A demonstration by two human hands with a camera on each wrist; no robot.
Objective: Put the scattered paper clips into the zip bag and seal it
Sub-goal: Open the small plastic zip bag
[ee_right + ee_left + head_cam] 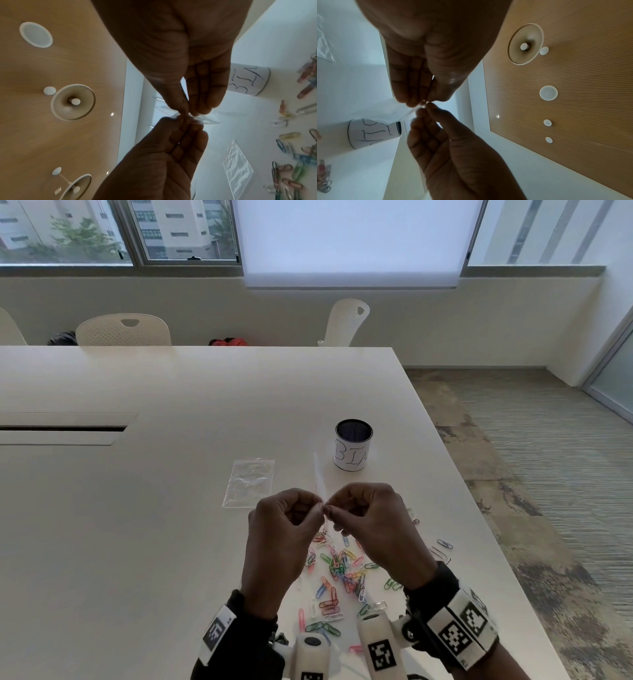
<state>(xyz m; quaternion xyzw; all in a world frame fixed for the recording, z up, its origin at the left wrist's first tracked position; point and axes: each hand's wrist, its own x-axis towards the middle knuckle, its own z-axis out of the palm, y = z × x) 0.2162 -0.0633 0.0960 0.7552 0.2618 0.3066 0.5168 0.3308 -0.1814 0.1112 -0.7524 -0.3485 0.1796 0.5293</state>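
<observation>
left hand (284, 529) and right hand (368, 522) raised above the bench (137, 508), fingertips meeting, both pinching the near edge of one clear zip bag (319, 477) held edge-on between them. paper clips (339, 573) scattered on the bench directly below and near the wrists. second clear bag (249, 482) flat beyond the left hand; labelled cup (352, 445) beyond the right hand.

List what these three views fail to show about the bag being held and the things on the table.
- Held clear zip bag: edge-on in the head view; left hand and right hand pinch its mouth, hiding whether it is open.
- Black mesh cup with white paper label: contents too dark; label partly turned away.
- Coloured paper clips: some hidden under the hands; blurred and cut off in wrist views.
- Flat clear plastic bag on the table: contents unclear through glare.
</observation>
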